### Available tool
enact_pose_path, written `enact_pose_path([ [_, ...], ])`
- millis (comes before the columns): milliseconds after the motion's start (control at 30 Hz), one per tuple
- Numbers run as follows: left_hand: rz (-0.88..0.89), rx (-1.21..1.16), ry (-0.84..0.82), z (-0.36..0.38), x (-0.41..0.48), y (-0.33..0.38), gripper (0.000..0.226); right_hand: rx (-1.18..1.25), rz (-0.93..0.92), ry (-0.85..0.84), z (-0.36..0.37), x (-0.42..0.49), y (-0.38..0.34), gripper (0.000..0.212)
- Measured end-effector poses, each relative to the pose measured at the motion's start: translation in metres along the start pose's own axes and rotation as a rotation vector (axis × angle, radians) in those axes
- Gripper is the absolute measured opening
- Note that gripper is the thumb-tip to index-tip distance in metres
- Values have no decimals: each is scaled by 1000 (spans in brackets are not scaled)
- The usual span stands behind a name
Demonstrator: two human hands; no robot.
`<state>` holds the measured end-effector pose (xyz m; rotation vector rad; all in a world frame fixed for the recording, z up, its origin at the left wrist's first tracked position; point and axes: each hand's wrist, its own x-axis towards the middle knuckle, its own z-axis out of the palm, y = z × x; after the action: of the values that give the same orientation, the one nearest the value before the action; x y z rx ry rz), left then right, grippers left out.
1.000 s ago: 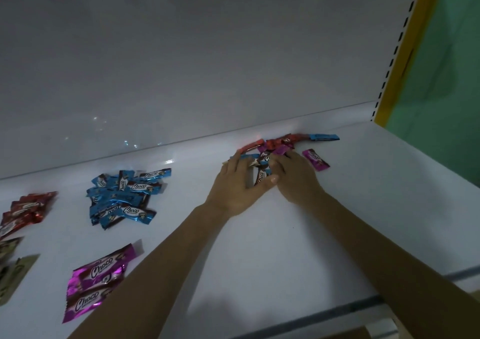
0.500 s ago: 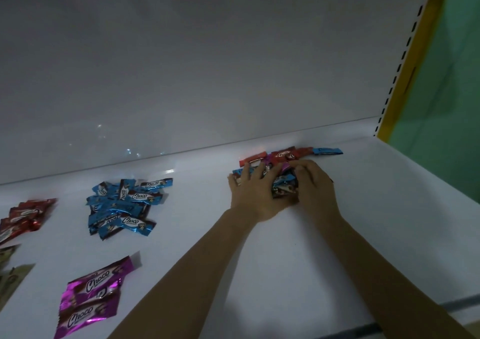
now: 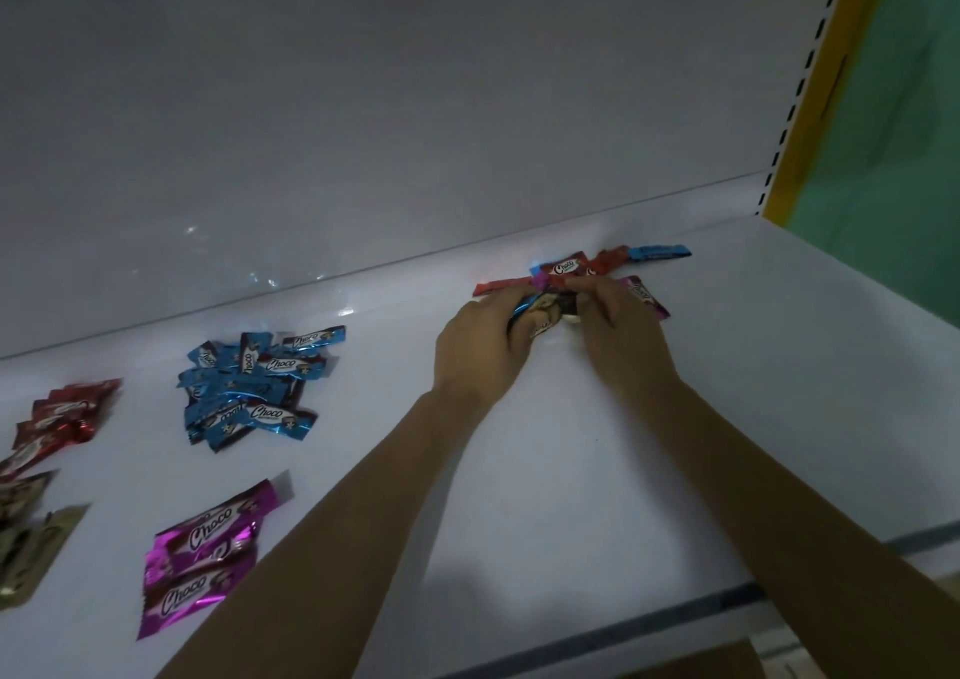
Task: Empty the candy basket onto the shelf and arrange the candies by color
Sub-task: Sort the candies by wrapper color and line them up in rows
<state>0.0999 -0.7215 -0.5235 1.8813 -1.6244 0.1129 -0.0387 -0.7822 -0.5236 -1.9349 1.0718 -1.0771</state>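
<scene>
On the white shelf (image 3: 571,470) a mixed heap of candies (image 3: 582,267) in red, blue and pink wrappers lies against the back wall. My left hand (image 3: 480,348) grips a bunch of blue-wrapped candies (image 3: 543,312) lifted at the near side of the heap. My right hand (image 3: 621,332) pinches the same bunch from the right, its fingers curled over it. Sorted groups lie to the left: a blue pile (image 3: 252,384), a pink pile (image 3: 205,556), a red pile (image 3: 54,421) and gold-wrapped candies (image 3: 23,543) at the left edge. No basket shows.
The shelf's white back panel (image 3: 415,132) rises right behind the heap. A yellow perforated upright (image 3: 810,91) and a green wall (image 3: 904,122) bound the shelf on the right. The shelf's front edge (image 3: 649,621) runs dark along the bottom right.
Both hands, flat over the mixed heap before, have gathered several blue candies and now hold them curled and lifted a little between them. A pink candy at the right shows again.
</scene>
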Motion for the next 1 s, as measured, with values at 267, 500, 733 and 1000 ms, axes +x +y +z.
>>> enact_pose_path([
  [267, -23, -199, 71, -6, -9, -1, 39, 9, -175, 17, 3, -2, -3, 19],
  [500, -77, -287, 53, -8, -16, 2, 46, -63, -107, 29, 1, -5, -3, 8],
  [733, -317, -557, 146, -18, -9, 3, 24, -234, -224, 59, 3, -6, 2, 16],
  [1000, -601, -1089, 258, -24, 0, 4, 14, -207, -404, -346, 27, -5, -28, 59],
])
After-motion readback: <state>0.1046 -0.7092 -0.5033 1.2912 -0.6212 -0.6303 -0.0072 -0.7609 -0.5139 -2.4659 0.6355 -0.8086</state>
